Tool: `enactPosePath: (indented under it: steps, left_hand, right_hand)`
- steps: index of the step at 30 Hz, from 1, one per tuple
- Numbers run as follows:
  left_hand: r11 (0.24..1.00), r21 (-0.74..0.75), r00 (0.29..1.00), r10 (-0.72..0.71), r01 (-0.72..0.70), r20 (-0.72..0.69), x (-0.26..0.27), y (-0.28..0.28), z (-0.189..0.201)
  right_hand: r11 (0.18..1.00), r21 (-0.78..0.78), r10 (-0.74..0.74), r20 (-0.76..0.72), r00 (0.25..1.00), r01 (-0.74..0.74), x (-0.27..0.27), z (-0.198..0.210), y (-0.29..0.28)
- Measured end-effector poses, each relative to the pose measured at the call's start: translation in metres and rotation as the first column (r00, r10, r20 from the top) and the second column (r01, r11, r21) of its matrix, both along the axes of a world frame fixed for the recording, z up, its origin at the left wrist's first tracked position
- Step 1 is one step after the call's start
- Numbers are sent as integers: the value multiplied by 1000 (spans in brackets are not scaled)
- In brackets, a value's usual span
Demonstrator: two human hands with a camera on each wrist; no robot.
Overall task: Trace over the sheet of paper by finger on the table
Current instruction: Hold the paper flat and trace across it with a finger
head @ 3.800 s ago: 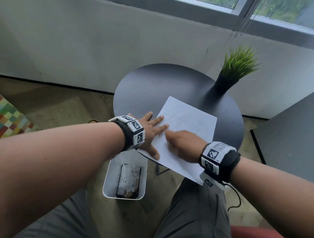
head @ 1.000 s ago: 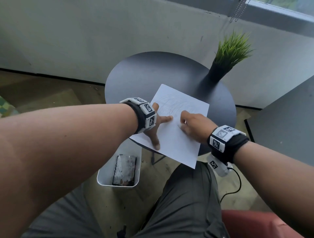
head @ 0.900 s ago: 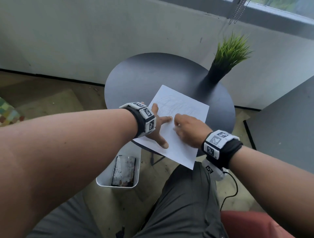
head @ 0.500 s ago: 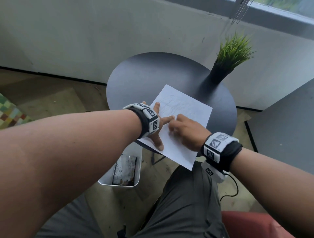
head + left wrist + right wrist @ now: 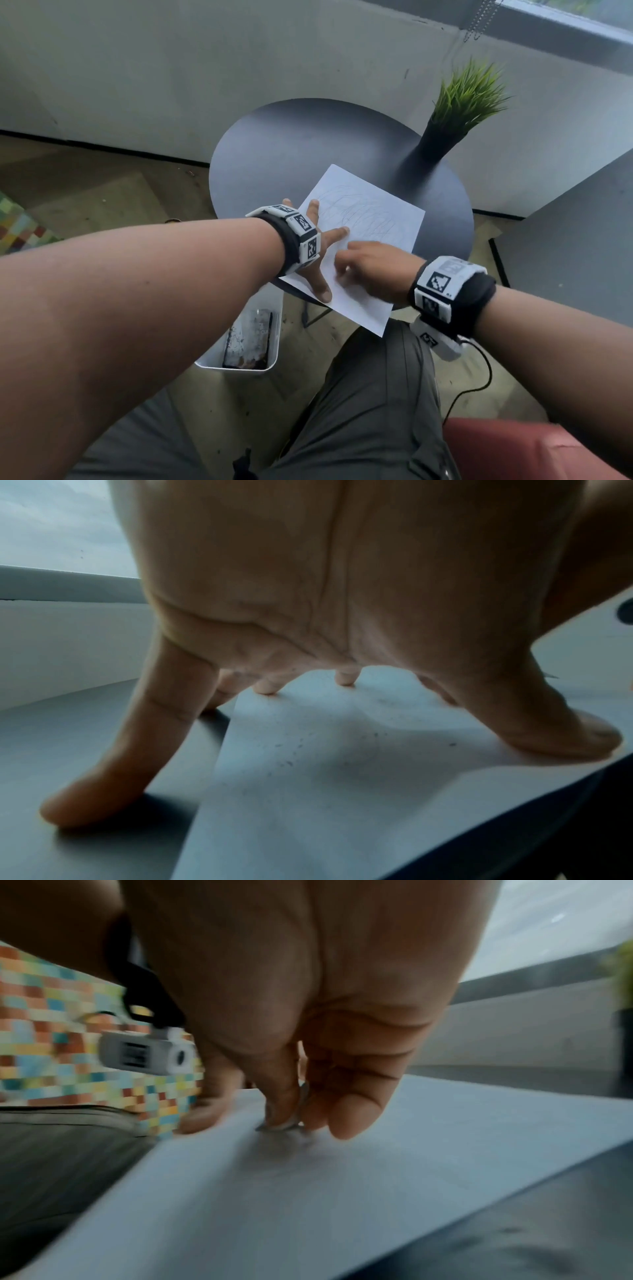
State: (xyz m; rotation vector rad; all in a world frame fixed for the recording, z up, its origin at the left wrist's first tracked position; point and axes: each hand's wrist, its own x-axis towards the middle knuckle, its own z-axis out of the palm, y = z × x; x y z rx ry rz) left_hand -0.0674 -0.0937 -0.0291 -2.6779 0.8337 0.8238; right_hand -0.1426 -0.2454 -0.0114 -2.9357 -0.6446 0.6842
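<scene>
A white sheet of paper (image 5: 373, 222) with faint pencil loops lies on the round dark table (image 5: 291, 147), its near corner hanging over the edge. My left hand (image 5: 320, 255) is spread flat on the sheet's left edge. In the left wrist view its thumb (image 5: 565, 737) presses the paper (image 5: 325, 777) and its little finger (image 5: 103, 791) presses the table (image 5: 85, 750). My right hand (image 5: 371, 267) sits on the sheet just right of the left hand, fingers curled, index tip down on the paper. The right wrist view shows the right hand (image 5: 308, 1015) with its curled fingertips (image 5: 281, 1118) touching the paper (image 5: 377, 1191); it holds nothing.
A potted grass plant (image 5: 459, 113) stands at the table's back right. A white bin (image 5: 246, 346) sits on the floor below the table's near left edge. A second dark tabletop (image 5: 575, 233) lies to the right. My lap and a red seat (image 5: 513, 448) are below.
Over the last second my right hand has slid left across the sheet, towards the left hand's index finger. The left hand has kept pressing the paper's left edge.
</scene>
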Motion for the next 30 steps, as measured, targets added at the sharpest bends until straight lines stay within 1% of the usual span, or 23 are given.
enactPosePath:
  steps: [2,3,4,7,8,9,10,11,13,14,15,16,18,19,20,21,23,24,25,26,27,29,30]
  left_hand:
    - [1000,-3,1000,-3,3,-2,0,0,0]
    - [1000,-3,1000,0,0,-5,0,0,-1]
    - [1000,-4,1000,3,-3,-8,0,0,-1]
    - [1000,-4,1000,-6,6,-4,0,1,-2]
    - [1000,-8,1000,-10,10,2,0,2,-3]
    - [1000,-9,1000,-14,14,3,1,2,-4]
    - [1000,-11,1000,-15,15,0,1,2,-4]
    - [1000,-11,1000,-12,11,-5,1,2,-5]
    - [1000,-13,1000,-1,1,-9,1,2,-5]
    - [1000,-14,1000,0,0,-10,1,2,-6]
    - [1000,-19,1000,-1,1,-11,1,3,-6]
    - [999,-32,1000,-4,3,-15,1,4,-7]
    - [998,-60,999,-4,2,-32,1,7,-8]
    - [998,-60,999,-5,3,-35,2,7,-8]
    - [999,-54,999,-10,8,-32,2,7,-8]
    - [999,-42,1000,-15,14,-24,1,6,-7]
    - [1000,-21,1000,-16,15,-8,2,4,-7]
    - [1000,-16,1000,-13,13,-8,2,3,-6]
    - [1000,-16,1000,-11,10,-9,2,2,-6]
    - [1000,-20,1000,-7,7,-14,2,2,-7]
    - [1000,-28,1000,-3,3,-20,3,3,-9]
    - [999,-42,1000,-6,5,-26,3,5,-11]
    - [999,-40,1000,-12,11,-23,3,6,-11]
  right_hand:
    - [987,-44,-151,73,986,154,12,1,-16]
    - [979,-56,-191,96,977,197,13,1,-20]
    - [981,-57,-178,91,980,183,9,1,-18]
    - [1000,-13,14,-35,999,-15,-16,1,5]
    - [999,7,51,-64,997,-51,-20,1,9]
    - [999,19,44,-59,997,-43,-18,1,8]
    - [999,26,-19,-31,999,20,-12,1,4]
    - [989,23,-143,-3,990,143,-1,0,-3]
    - [906,44,-423,41,905,421,14,-3,-12]
    - [873,70,-486,57,872,482,16,-6,-12]
    - [871,103,-488,67,870,481,16,-9,-7]
    - [884,140,-457,60,888,446,13,-11,2]
    - [930,180,-330,35,943,319,5,-12,15]
    - [942,173,-299,36,954,289,6,-10,16]
    - [936,164,-322,49,946,310,11,-7,12]
    - [914,156,-388,65,919,374,19,-7,4]
    - [832,141,-549,79,832,536,34,-5,-13]
    - [795,152,-601,75,796,587,36,-6,-18]
    - [777,175,-622,63,780,605,36,-9,-17]
    - [780,206,-611,45,791,591,31,-11,-11]
    - [802,229,-570,20,821,551,26,-14,-2]
    - [866,237,-443,-48,895,441,11,-20,16]
    - [888,221,-399,-65,915,403,7,-21,19]
